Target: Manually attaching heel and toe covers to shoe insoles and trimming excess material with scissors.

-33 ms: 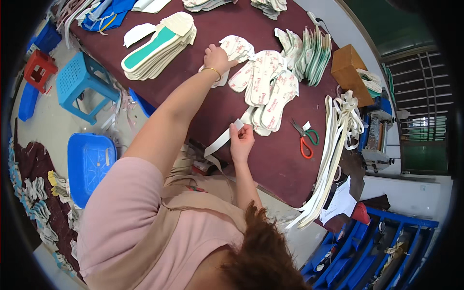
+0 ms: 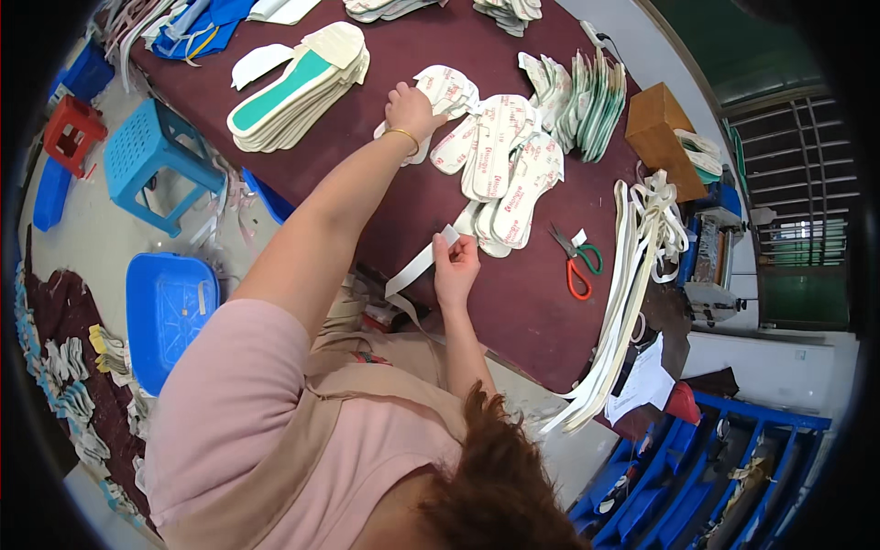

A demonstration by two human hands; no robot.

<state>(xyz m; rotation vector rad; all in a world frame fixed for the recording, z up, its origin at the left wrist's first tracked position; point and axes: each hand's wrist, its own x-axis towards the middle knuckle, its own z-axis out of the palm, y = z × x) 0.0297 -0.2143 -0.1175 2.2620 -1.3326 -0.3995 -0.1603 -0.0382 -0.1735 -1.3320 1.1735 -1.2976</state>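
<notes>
My left hand (image 2: 412, 112) reaches across the maroon table and rests on a small pile of white insoles (image 2: 449, 86) with red print. Its thumb stands apart from the fingers, and part of the pile is hidden beneath it. Close to the table's near edge, my right hand (image 2: 456, 273) pinches the end of a white strip (image 2: 414, 269), whose other end hangs down toward my lap. Beyond that hand, overlapping bundles of printed insoles (image 2: 495, 151) lie fanned out. Scissors (image 2: 577, 264) with one red and one green handle lie to its right.
A thick stack of insoles with a green centre (image 2: 291, 92) stands at the far left. Further insoles (image 2: 600, 108) lean in a row by a wooden box (image 2: 658, 136). Long white strips (image 2: 612, 316) drape over the right edge. A blue stool (image 2: 151, 151) and blue basin (image 2: 170, 316) stand left.
</notes>
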